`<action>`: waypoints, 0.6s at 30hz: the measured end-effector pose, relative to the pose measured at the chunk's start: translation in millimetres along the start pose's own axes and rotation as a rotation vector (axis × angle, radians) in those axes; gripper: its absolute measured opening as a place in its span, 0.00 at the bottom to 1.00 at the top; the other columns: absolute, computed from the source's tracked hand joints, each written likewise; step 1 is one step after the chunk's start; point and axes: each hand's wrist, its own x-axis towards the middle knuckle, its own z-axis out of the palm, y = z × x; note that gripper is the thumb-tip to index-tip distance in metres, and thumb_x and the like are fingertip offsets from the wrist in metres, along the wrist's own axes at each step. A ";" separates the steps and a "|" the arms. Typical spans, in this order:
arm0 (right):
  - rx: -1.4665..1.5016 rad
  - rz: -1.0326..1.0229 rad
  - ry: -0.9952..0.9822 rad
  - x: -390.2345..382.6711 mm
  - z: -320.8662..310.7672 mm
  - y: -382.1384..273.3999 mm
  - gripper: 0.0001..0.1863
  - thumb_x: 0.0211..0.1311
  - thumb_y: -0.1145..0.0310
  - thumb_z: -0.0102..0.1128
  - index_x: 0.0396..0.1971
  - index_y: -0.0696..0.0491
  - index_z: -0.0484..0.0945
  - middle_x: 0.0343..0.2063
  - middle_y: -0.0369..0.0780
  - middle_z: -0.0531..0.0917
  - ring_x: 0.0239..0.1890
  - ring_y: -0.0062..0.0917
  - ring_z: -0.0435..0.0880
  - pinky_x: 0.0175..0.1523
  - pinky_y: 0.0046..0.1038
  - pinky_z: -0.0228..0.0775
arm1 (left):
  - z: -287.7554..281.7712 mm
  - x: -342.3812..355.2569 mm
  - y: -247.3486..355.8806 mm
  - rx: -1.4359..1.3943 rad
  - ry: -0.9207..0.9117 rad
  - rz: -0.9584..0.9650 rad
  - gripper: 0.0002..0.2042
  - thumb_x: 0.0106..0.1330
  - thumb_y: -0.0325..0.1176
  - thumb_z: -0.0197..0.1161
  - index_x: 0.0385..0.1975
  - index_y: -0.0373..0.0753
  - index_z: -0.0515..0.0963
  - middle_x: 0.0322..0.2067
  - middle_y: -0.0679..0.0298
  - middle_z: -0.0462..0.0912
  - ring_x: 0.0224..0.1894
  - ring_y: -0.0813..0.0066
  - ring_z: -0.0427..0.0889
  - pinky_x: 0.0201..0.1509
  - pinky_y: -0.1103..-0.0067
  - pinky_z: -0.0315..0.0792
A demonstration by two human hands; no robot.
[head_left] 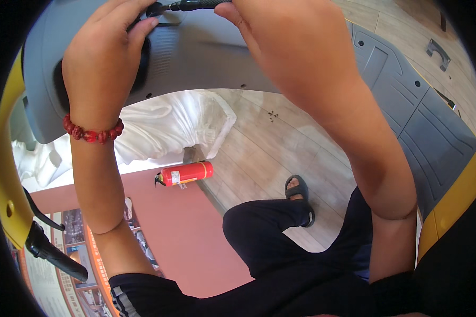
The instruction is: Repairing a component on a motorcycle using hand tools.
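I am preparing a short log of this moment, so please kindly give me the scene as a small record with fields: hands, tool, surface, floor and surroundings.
Left hand: beside the metal end of the screwdriver; exact contact unclear
Right hand: holding the screwdriver by its black handle
Surface: curved gray panel with small holes along its edge
Left wrist: red bead bracelet
Floor: small dark bits; gray bracket
Surroundings: red fire extinguisher; black grip

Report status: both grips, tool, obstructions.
Right grip holds black-handled tool. Left grip over grey panel, beside tool's metal end. Frame's top edge crops both grips.
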 end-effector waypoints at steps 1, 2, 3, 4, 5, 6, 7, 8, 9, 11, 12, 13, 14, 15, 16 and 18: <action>-0.011 0.042 -0.019 1.5 -2.3 -1.5 0.11 0.64 0.66 0.56 0.32 0.61 0.77 0.28 0.50 0.82 0.31 0.46 0.81 0.34 0.39 0.72 | 0.2 -0.2 -0.4 0.005 -0.001 -0.004 0.14 0.62 0.31 0.65 0.47 0.44 0.82 0.41 0.60 0.84 0.41 0.61 0.83 0.45 0.75 0.75; 0.014 0.133 -0.054 3.0 -4.0 -3.8 0.12 0.64 0.66 0.56 0.33 0.61 0.78 0.29 0.50 0.82 0.32 0.45 0.82 0.34 0.38 0.72 | 0.5 -0.5 -0.8 0.010 -0.003 -0.008 0.14 0.62 0.31 0.65 0.47 0.44 0.82 0.41 0.60 0.84 0.41 0.61 0.83 0.45 0.75 0.75; 0.118 0.215 -0.125 5.1 -11.7 -5.9 0.13 0.64 0.66 0.56 0.36 0.62 0.78 0.29 0.50 0.82 0.32 0.44 0.82 0.36 0.36 0.73 | 0.6 -1.1 -1.2 0.000 -0.003 -0.003 0.14 0.62 0.31 0.65 0.47 0.44 0.82 0.40 0.60 0.84 0.41 0.61 0.83 0.45 0.75 0.75; 0.215 0.303 -0.188 7.2 -15.9 -8.2 0.14 0.63 0.66 0.56 0.39 0.62 0.78 0.30 0.50 0.82 0.32 0.43 0.82 0.37 0.35 0.73 | 0.9 -1.5 -1.7 -0.007 -0.001 0.002 0.14 0.61 0.31 0.66 0.47 0.44 0.82 0.40 0.60 0.84 0.41 0.61 0.83 0.45 0.75 0.75; 0.395 0.381 -0.292 5.1 -34.7 -9.0 0.16 0.63 0.66 0.56 0.43 0.63 0.78 0.31 0.50 0.82 0.32 0.41 0.82 0.39 0.33 0.73 | 0.9 -2.0 -2.2 -0.015 0.000 0.007 0.14 0.61 0.31 0.66 0.47 0.44 0.82 0.40 0.60 0.84 0.41 0.61 0.83 0.45 0.75 0.75; 0.491 0.387 -0.338 2.6 -44.6 -11.1 0.17 0.63 0.66 0.55 0.45 0.64 0.77 0.32 0.50 0.82 0.33 0.40 0.82 0.40 0.33 0.74 | 1.1 -2.4 -2.6 -0.018 0.008 0.019 0.14 0.61 0.30 0.66 0.47 0.44 0.82 0.40 0.60 0.84 0.41 0.61 0.83 0.45 0.75 0.75; 0.585 0.398 -0.385 0.3 -55.1 -13.4 0.19 0.64 0.65 0.55 0.48 0.65 0.75 0.33 0.51 0.82 0.33 0.40 0.82 0.41 0.32 0.74 | 1.1 -2.4 -3.1 -0.021 0.016 0.029 0.14 0.61 0.30 0.66 0.47 0.44 0.82 0.40 0.60 0.84 0.40 0.61 0.83 0.45 0.75 0.75; 0.593 0.336 -0.370 -2.3 -60.5 -14.2 0.20 0.64 0.65 0.55 0.50 0.65 0.74 0.33 0.51 0.81 0.34 0.39 0.82 0.41 0.32 0.74 | 1.1 -2.1 -3.2 -0.024 0.026 0.040 0.14 0.61 0.30 0.66 0.47 0.44 0.82 0.40 0.60 0.84 0.40 0.61 0.83 0.45 0.75 0.75; 0.599 0.276 -0.354 -3.9 -65.2 -15.2 0.21 0.64 0.65 0.54 0.51 0.65 0.72 0.34 0.51 0.81 0.35 0.39 0.82 0.42 0.32 0.73 | 1.0 -1.5 -2.8 -0.016 0.021 0.029 0.14 0.61 0.30 0.66 0.47 0.44 0.82 0.40 0.60 0.84 0.40 0.61 0.83 0.45 0.75 0.75; 0.611 0.156 -0.323 -8.2 -66.9 -13.2 0.24 0.65 0.65 0.54 0.55 0.66 0.69 0.36 0.52 0.81 0.36 0.39 0.82 0.44 0.32 0.73 | 0.0 0.1 0.3 0.001 0.009 0.007 0.13 0.61 0.30 0.65 0.47 0.44 0.82 0.39 0.60 0.84 0.41 0.61 0.83 0.46 0.75 0.75; 0.619 0.091 -0.302 -8.6 -62.7 -9.7 0.24 0.66 0.65 0.54 0.55 0.66 0.69 0.36 0.52 0.80 0.37 0.39 0.82 0.44 0.32 0.73 | -1.1 2.2 2.3 -0.007 0.019 0.029 0.14 0.61 0.30 0.66 0.47 0.44 0.82 0.40 0.60 0.84 0.39 0.62 0.83 0.44 0.75 0.75; 0.627 0.026 -0.281 -9.4 -60.0 -7.1 0.24 0.66 0.65 0.53 0.56 0.66 0.68 0.36 0.52 0.80 0.37 0.39 0.82 0.44 0.32 0.73 | -2.1 4.1 5.3 -0.016 0.029 0.050 0.14 0.61 0.30 0.66 0.48 0.44 0.82 0.41 0.60 0.83 0.37 0.64 0.83 0.43 0.76 0.76; 0.638 -0.041 -0.257 -6.9 -52.1 -2.2 0.23 0.67 0.65 0.53 0.55 0.66 0.68 0.36 0.52 0.80 0.38 0.40 0.82 0.45 0.32 0.73 | -3.4 5.9 9.4 -0.025 0.039 0.070 0.15 0.60 0.30 0.67 0.48 0.44 0.82 0.41 0.60 0.83 0.36 0.65 0.83 0.41 0.77 0.76; 0.588 -0.060 -0.254 -7.5 -50.2 0.4 0.22 0.68 0.65 0.52 0.54 0.66 0.69 0.36 0.52 0.80 0.38 0.41 0.82 0.45 0.33 0.73 | -4.7 7.1 13.8 -0.024 0.074 0.034 0.14 0.58 0.27 0.66 0.45 0.40 0.82 0.38 0.58 0.83 0.35 0.62 0.82 0.40 0.75 0.76; 0.537 -0.080 -0.249 -6.7 -46.1 3.0 0.21 0.68 0.64 0.52 0.53 0.65 0.69 0.35 0.53 0.80 0.39 0.41 0.82 0.45 0.33 0.73 | -4.0 5.3 22.3 -0.026 0.106 -0.003 0.12 0.55 0.23 0.66 0.41 0.35 0.82 0.35 0.55 0.83 0.34 0.58 0.82 0.39 0.73 0.76; 0.344 -0.015 -0.292 -5.6 -46.6 0.9 0.20 0.70 0.62 0.50 0.50 0.65 0.71 0.33 0.52 0.81 0.39 0.42 0.82 0.44 0.34 0.73 | -7.3 5.1 32.3 -0.019 0.130 -0.029 0.11 0.53 0.20 0.65 0.38 0.31 0.82 0.32 0.52 0.83 0.34 0.55 0.82 0.38 0.72 0.76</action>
